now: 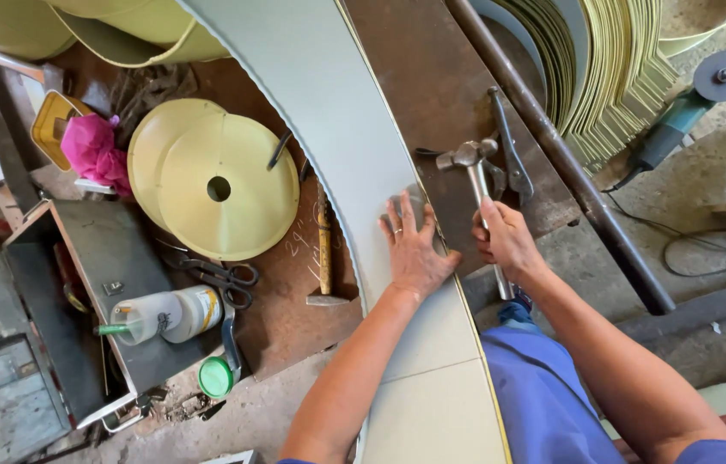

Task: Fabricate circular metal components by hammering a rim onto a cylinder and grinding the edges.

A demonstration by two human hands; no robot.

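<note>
**Hammering the edge seam on a curved sheet-metal strip – hold-down tips**

Quick look at the setup: left hand [414, 249] is flat, fingers spread, palm pressing on the pale curved sheet-metal strip [329, 112], right at its yellowish inner edge. Not gripping anything, just pinning it. Right hand [505, 241] is clenched round the handle of a metal hammer [473, 167], head raised just above the rusty steel desk [432, 77] and pointed at the strip's edge, close to the left fingertips.

How I'd do this bit well, imo:

- Keep the flat hand close enough to kill the bounce, but fingers back off the edge. They look v. near the strike line here.
- Short wrist taps, not big swings. Thin sheet dents fast.
- Work along the curve bit by bit w/ the edge backed by the steel plate, so each blow lands on something solid.
- Hammer face square to the edge, else it marks the coating.

Other stuff around: tin snips [509, 150] lying just beside the hammer head, a long rusty pipe [552, 146] running diagonally past them, yellow discs w/ a centre hole [217, 185] on the left, scissors [225, 277] below those, and an angle grinder [689, 107] on the floor to the right. Snips are near enough to get clipped, so I'd shove them aside.
</note>
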